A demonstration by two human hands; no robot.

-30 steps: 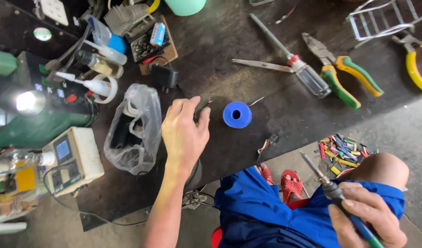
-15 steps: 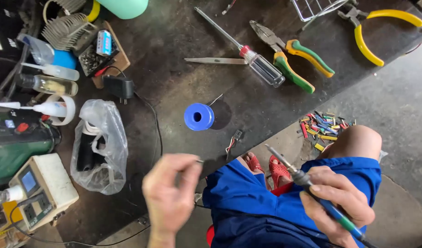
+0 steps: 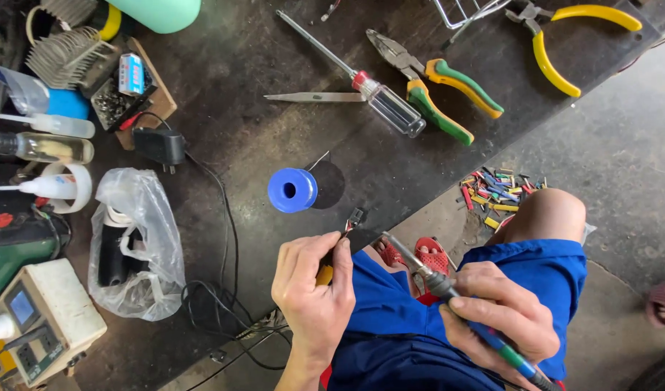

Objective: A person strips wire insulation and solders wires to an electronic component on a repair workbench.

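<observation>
Since half a second ago left hand (image 3: pixel 314 293) has closed further, now pinching a small clip-ended wire piece (image 3: pixel 352 219) with a yellow bit at the fingers, just below one blue solder spool (image 3: pixel 292 190) on the bench (image 3: pixel 260 65). Right hand (image 3: pixel 502 318) grips one soldering iron (image 3: pixel 448 288), tip angled toward the clip. Counted on bench: two pliers (image 3: pixel 439 83), one screwdriver (image 3: pixel 361 80); one clear plastic bag (image 3: pixel 135 242) holds dark rolls, one open box (image 3: pixel 126 90) holds small metal parts.
</observation>
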